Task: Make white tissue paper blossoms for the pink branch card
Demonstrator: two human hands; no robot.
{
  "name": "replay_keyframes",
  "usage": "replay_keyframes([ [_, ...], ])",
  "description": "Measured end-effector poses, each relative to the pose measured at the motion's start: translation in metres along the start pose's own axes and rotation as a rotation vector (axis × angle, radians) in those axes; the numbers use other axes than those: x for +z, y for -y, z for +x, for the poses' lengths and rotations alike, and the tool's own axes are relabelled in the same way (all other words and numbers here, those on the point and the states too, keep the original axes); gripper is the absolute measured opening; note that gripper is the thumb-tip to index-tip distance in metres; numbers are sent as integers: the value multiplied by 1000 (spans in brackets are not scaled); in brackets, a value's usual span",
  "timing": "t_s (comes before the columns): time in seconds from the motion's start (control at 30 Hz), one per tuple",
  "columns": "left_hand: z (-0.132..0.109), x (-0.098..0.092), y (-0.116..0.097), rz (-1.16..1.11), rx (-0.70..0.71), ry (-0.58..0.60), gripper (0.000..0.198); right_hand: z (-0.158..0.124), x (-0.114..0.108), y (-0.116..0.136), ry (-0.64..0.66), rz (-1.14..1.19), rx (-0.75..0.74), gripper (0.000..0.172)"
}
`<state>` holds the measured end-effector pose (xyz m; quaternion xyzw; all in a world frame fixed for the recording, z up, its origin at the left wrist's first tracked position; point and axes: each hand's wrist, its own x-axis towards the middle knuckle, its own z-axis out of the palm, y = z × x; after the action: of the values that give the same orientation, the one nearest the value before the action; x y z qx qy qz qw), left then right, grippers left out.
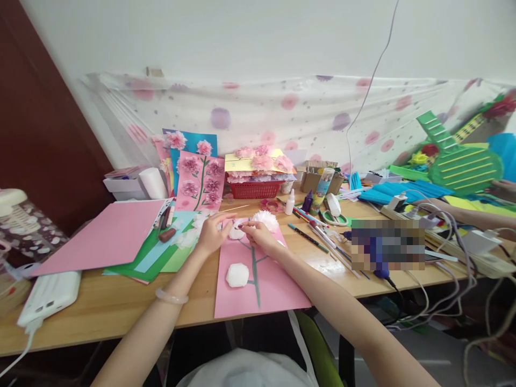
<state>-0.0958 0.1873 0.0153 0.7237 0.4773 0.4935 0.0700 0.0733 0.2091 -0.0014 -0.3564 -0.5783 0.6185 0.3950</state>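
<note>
On the pink card a dark green stem with side branches is painted. Both of my hands are over its upper part, at a white tissue-paper flower. My right hand is closed, thumb and fingertips pinching at the right edge of this flower. My left hand curls its fingers and thumb at the left edge; its fingertip contact is hard to make out. A flattened white paper flower lies lower left on the card. A fluffed white flower sits at the upper right.
Left are pink sheet, green papers and a white power bank. Finished flower cards and a red basket stand behind. Right lie pens, a glue bottle, a blue glue gun, cables, and another person's arm.
</note>
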Motion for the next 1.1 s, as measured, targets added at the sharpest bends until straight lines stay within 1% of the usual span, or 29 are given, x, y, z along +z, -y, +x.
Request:
replay_keyframes([
  [0.07,-4,9,-4,-55,-13,93,25,1,-1,0,4,34,-2,23],
  [0.13,-6,13,-3,-94,-45,119,28,1,-1,0,12,64,-4,25],
  [0.3,-7,15,2,-132,-102,82,31,-1,0,3,49,108,-16,27],
  [0.43,-7,15,2,-157,-120,65,32,-2,1,5,37,112,-23,20],
  [0.77,-7,16,2,-197,-142,74,34,-5,3,10,12,93,-11,23],
  [1.1,-7,16,2,-210,-154,73,34,-3,0,5,42,119,-26,24],
])
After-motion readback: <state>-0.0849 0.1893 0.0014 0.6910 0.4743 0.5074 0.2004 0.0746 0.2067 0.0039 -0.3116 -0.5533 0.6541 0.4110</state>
